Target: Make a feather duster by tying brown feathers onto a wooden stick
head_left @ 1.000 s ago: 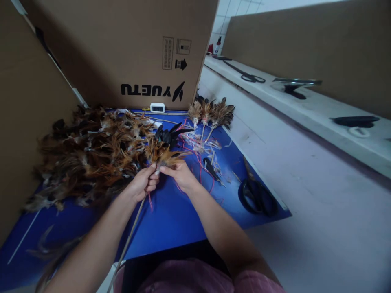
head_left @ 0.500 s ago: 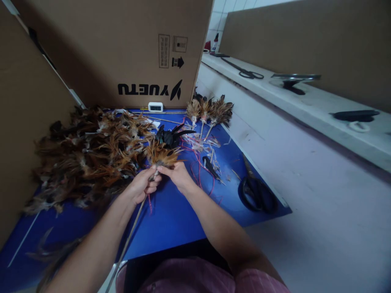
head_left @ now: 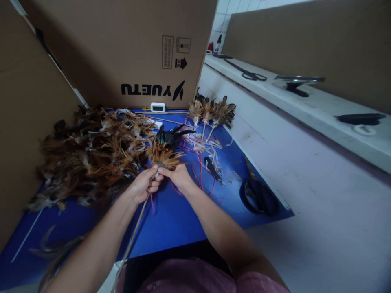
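Carton point(head_left: 100, 49), printed YUETU upside down, finer print illegible, standing at the far edge of the blue surface point(head_left: 171, 232); feather heap point(head_left: 94, 154) along its left edge; stick point(head_left: 133, 234), crossing the near edge; left hand point(head_left: 145, 184), closed round the stick; right hand point(head_left: 179, 176), narrowed, pinching the base of the brown feather bundle point(head_left: 164, 158), mid-surface; step judged as arranging feathers; next move calls for firm left pressure.
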`<action>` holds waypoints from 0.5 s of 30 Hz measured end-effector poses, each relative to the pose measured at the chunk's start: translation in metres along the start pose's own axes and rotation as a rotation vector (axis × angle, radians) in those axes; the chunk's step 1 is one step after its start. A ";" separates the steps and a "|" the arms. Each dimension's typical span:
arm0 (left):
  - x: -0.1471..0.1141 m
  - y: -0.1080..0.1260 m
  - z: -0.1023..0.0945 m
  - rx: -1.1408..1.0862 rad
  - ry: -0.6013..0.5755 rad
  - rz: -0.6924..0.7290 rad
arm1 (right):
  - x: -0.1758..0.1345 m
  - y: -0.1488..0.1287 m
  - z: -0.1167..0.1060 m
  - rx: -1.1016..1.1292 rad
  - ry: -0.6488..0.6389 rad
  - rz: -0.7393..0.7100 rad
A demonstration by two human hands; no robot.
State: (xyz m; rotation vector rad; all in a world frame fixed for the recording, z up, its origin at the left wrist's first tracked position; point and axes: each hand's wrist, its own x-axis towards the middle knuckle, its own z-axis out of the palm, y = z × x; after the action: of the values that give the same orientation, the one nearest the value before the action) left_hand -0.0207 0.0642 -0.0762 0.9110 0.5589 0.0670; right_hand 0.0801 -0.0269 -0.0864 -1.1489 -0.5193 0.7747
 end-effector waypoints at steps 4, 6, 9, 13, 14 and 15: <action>0.002 -0.002 -0.001 -0.015 0.017 -0.009 | 0.001 0.005 0.000 -0.108 0.047 -0.028; 0.003 -0.003 -0.002 -0.021 0.010 -0.015 | 0.001 0.008 -0.001 -0.146 0.056 -0.039; 0.004 -0.004 -0.003 -0.024 0.014 -0.012 | 0.002 0.010 -0.002 -0.184 0.035 -0.054; 0.005 -0.004 -0.003 -0.021 0.052 0.014 | 0.003 0.010 -0.003 -0.193 0.030 -0.094; 0.005 -0.004 -0.003 -0.020 0.055 0.015 | 0.003 0.010 -0.003 -0.184 0.032 -0.095; 0.004 -0.004 -0.003 -0.021 0.053 0.013 | 0.003 0.009 -0.004 -0.172 0.030 -0.090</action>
State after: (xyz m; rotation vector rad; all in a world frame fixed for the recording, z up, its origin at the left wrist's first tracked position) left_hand -0.0193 0.0653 -0.0831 0.8944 0.6000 0.1091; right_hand 0.0823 -0.0248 -0.0966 -1.2853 -0.6179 0.6432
